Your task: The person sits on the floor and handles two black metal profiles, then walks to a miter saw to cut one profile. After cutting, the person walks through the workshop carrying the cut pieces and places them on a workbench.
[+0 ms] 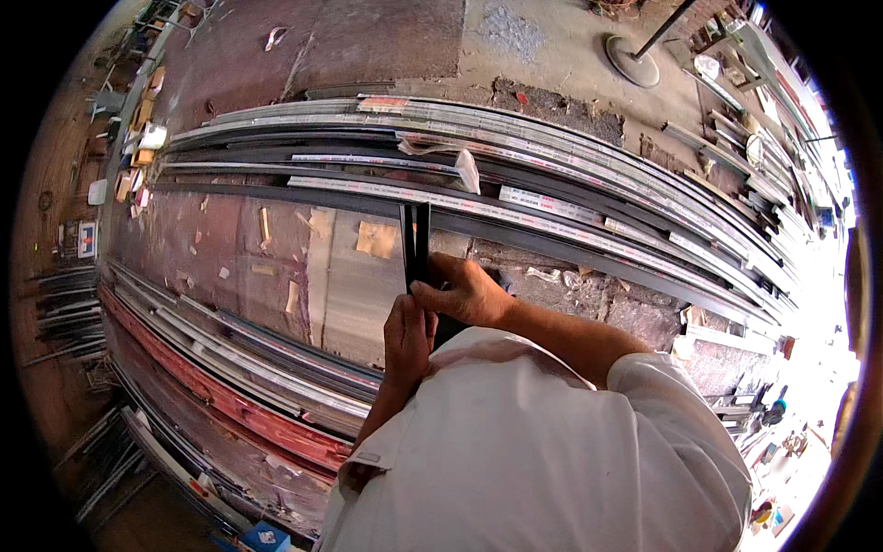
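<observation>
A short length of black metal profile [410, 241] stands out in front of my chest, pointing away from me. A paler gap runs along its middle; whether it is one channel or two strips side by side I cannot tell. The fingers of my right hand [464, 293] are closed on it from the right, thumb on top. My left hand [405, 333] is closed at its near end, the fingertips touching my right thumb. Its lower end is hidden by the hands. Beyond the far end lies a stack of long bars [368, 189] with printed film.
Red and grey bars [230, 405] lie on the floor to the left. Scraps of tan paper [376, 239] are scattered between the stacks. A round-based stand [633, 63] is at the far right. A blue box [267, 536] sits at the lower left.
</observation>
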Demonstrator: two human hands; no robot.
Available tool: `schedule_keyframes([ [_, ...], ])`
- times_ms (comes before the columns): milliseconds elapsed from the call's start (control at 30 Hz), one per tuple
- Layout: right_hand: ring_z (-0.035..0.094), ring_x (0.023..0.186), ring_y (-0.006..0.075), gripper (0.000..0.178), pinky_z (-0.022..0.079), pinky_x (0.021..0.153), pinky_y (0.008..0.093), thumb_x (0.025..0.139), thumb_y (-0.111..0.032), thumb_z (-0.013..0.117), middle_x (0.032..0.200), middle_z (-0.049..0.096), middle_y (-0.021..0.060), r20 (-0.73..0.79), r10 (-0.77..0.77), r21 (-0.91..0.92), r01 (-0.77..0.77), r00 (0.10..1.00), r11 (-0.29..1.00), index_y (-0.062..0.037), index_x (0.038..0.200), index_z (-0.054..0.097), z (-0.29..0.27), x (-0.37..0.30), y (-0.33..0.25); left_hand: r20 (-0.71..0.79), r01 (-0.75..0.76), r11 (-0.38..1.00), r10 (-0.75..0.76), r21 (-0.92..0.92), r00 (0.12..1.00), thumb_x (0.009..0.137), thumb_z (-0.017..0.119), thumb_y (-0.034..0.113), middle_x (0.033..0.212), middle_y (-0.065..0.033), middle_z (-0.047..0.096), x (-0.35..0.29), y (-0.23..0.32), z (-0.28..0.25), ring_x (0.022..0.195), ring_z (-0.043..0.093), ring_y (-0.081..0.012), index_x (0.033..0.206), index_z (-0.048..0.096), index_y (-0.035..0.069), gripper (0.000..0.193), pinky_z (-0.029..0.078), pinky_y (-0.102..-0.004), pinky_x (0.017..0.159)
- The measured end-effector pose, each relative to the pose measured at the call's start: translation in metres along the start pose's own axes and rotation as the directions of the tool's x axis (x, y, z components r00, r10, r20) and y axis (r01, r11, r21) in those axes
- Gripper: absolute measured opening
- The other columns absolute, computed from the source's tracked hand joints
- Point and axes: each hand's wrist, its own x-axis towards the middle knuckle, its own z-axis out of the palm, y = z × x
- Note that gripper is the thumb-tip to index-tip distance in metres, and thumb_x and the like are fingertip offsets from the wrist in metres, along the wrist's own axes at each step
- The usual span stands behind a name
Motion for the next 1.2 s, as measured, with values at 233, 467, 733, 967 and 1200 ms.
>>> schedule_keyframes([
  [233, 0.061, 0.086, 0.0139, 0.037, 0.054, 0.078, 0.0329, 0.099, -0.031, 0.069, 0.092, 0.069, 0.0083, -0.135, -0.008, -0.018, 0.006, 0.991, 1.0, 0.0043, 0.109, 0.064, -0.011, 0.098, -0.032, 0.113, 0.026, 0.999, -0.031, 0.041, 0.993, 0.116, 0.036, 0.038, 0.068, 0.0053, 0.04, 0.105, 0.04, -0.045, 0.056, 0.033, -0.0046, 0.087, 0.047, 0.012, 0.04, 0.026, -0.023, 0.049],
  [467, 0.063, 0.083, 0.0137, 0.037, 0.054, 0.076, 0.0331, 0.099, -0.031, 0.07, 0.092, 0.071, 0.0092, -0.246, 0.027, 0.029, -0.02, 0.969, 0.999, 0.0041, 0.105, 0.064, -0.003, 0.176, -0.075, 0.21, -0.065, 0.997, 0.053, 0.05, 0.976, 0.116, 0.036, 0.036, 0.07, 0.0042, 0.041, 0.188, 0.086, -0.092, 0.057, 0.033, -0.0048, 0.087, 0.046, 0.011, 0.04, 0.028, -0.0229, 0.05],
  [733, 0.061, 0.078, 0.0131, 0.035, 0.054, 0.072, 0.0326, 0.1, -0.031, 0.069, 0.087, 0.068, 0.0083, -0.411, 0.009, 0.031, 0.004, 0.912, 1.0, 0.0034, 0.105, 0.063, -0.034, 0.216, -0.083, 0.297, -0.007, 0.993, -0.029, 0.119, 0.955, 0.115, 0.035, 0.041, 0.067, 0.004, 0.042, 0.253, 0.116, -0.078, 0.054, 0.035, -0.0041, 0.086, 0.046, 0.01, 0.043, 0.029, -0.0225, 0.048],
  [967, 0.058, 0.085, 0.0098, 0.033, 0.054, 0.077, 0.0302, 0.102, -0.027, 0.067, 0.092, 0.066, 0.0057, -0.426, 0.006, 0.077, 0.029, 0.905, 0.997, 0.0037, 0.111, 0.062, -0.106, 0.268, -0.099, 0.278, 0.026, 0.99, -0.064, 0.138, 0.959, 0.114, 0.039, 0.042, 0.065, 0.0055, 0.043, 0.34, 0.139, -0.044, 0.054, 0.036, -0.0042, 0.085, 0.048, 0.012, 0.043, 0.031, -0.023, 0.048],
  [1200, 0.058, 0.089, 0.0082, 0.031, 0.053, 0.08, 0.0273, 0.104, -0.026, 0.067, 0.099, 0.066, 0.0028, -0.407, 0.04, 0.19, 0.042, 0.913, 0.981, 0.0022, 0.118, 0.062, -0.222, 0.333, -0.117, 0.285, 0.087, 0.987, -0.123, 0.137, 0.95, 0.114, 0.045, 0.036, 0.073, 0.0069, 0.044, 0.454, 0.182, 0.029, 0.062, 0.039, -0.0025, 0.092, 0.051, 0.011, 0.034, 0.031, -0.0215, 0.052],
])
